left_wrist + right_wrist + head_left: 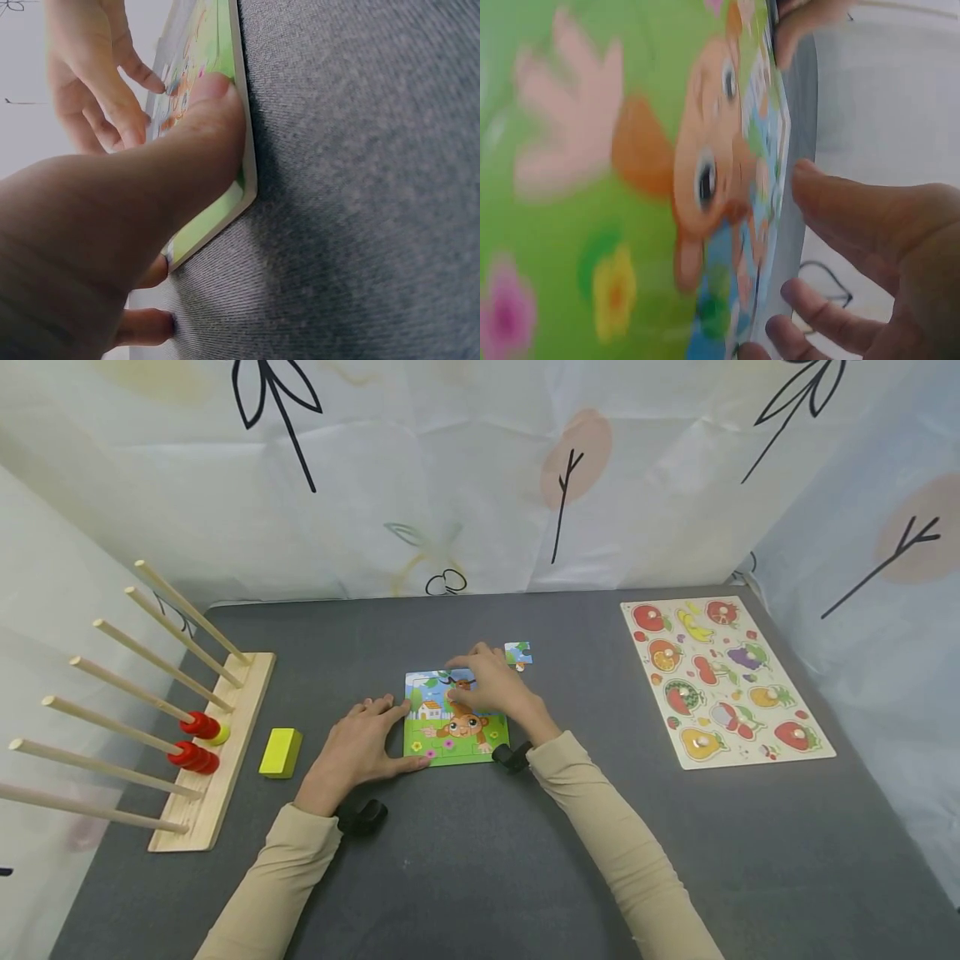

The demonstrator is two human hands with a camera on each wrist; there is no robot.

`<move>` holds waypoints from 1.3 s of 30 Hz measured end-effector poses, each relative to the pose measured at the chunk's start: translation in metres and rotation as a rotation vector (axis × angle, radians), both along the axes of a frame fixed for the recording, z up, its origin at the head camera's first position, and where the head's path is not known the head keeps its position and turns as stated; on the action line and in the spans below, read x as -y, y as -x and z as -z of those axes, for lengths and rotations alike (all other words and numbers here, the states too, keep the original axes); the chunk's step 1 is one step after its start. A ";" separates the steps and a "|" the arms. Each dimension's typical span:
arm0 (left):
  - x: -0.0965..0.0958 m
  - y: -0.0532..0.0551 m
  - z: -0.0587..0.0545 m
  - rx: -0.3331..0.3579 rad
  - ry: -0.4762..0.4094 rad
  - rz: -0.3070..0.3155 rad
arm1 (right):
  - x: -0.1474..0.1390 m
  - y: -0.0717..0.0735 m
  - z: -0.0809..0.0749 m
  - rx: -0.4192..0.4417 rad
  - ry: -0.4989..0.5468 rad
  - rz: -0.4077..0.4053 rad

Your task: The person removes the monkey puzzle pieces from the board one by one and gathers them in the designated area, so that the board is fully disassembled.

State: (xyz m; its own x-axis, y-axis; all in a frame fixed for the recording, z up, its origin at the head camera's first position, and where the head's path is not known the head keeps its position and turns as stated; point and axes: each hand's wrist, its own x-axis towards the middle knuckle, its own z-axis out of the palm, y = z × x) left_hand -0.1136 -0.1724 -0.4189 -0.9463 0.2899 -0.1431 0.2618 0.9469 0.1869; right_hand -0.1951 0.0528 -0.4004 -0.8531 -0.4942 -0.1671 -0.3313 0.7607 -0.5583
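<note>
A jigsaw puzzle with a cartoon monkey (461,724) lies flat in its tray on the dark table. My left hand (362,743) rests at its lower left corner, the thumb (217,120) lying on the green border and the fingers along the left side. Over the upper right part of the puzzle is my right hand (491,683), its thumb and fingers spread apart. In the right wrist view, nothing shows between the thumb (855,206) and fingers. Loose puzzle pieces (517,653) lie just beyond the right hand.
On the left stands a wooden peg rack (251,693) with red rings (193,757) and a yellow ring on its rods. A yellow block (281,753) lies beside it. A fruit picture board (723,685) is at the right. Printed cloth (450,468) hangs behind the table.
</note>
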 end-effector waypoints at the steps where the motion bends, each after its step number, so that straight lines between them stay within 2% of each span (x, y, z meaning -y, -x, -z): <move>1: 0.000 0.000 0.000 0.000 0.000 0.000 | 0.003 -0.002 0.000 0.000 -0.006 -0.001; 12: 0.000 0.000 -0.001 0.003 -0.002 0.003 | 0.019 -0.011 0.002 -0.052 -0.101 -0.024; 27: 0.000 -0.001 0.000 -0.005 -0.009 0.004 | 0.019 -0.011 0.004 -0.007 -0.079 -0.004; 33: 0.000 0.000 0.001 -0.004 -0.011 0.001 | 0.018 -0.011 0.006 -0.049 -0.070 -0.008; 39: 0.000 0.000 0.001 -0.005 -0.012 0.001 | 0.019 -0.012 0.005 -0.079 -0.125 -0.008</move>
State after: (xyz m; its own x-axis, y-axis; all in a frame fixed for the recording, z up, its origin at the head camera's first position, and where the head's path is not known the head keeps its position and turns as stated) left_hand -0.1137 -0.1726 -0.4197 -0.9466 0.2929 -0.1347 0.2642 0.9442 0.1964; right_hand -0.1833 0.0337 -0.4049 -0.8621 -0.4805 -0.1607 -0.3766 0.8198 -0.4314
